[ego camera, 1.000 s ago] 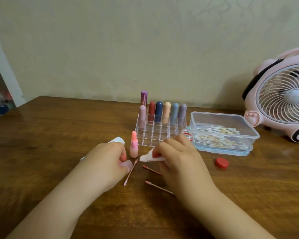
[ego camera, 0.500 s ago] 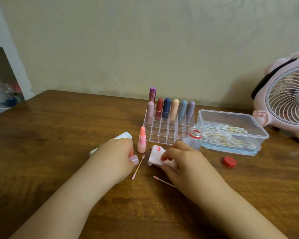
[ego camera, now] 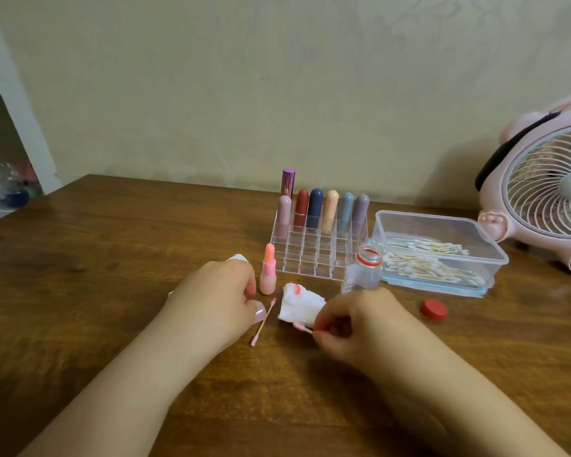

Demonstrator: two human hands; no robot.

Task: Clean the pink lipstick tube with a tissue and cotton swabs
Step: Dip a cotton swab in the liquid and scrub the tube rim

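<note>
The pink lipstick tube [ego camera: 268, 275] stands upright and uncapped on the wooden table [ego camera: 112, 258], its pink stick raised. My left hand [ego camera: 218, 298] lies just left of it, closed on the tube's pink cap [ego camera: 259, 311] and on a white tissue [ego camera: 238, 257] that shows behind the fingers. A crumpled tissue [ego camera: 300, 305] with a red smear lies on the table between my hands. My right hand [ego camera: 353, 321] pinches a pink-tipped cotton swab [ego camera: 302, 328] at the tissue's near edge. Another used swab [ego camera: 263, 323] lies beside the cap.
A clear organiser [ego camera: 317, 249] with several capped lipsticks stands behind the tube. To its right are an open small bottle [ego camera: 363, 272], a clear box of cotton swabs [ego camera: 439, 252], a red bottle cap [ego camera: 435, 310] and a pink fan [ego camera: 548, 192]. White shelving [ego camera: 7, 127] stands at far left.
My right hand let go of the stained tissue, which now lies on the table, and took hold of a used swab. The small bottle came into view. My left hand stayed put.
</note>
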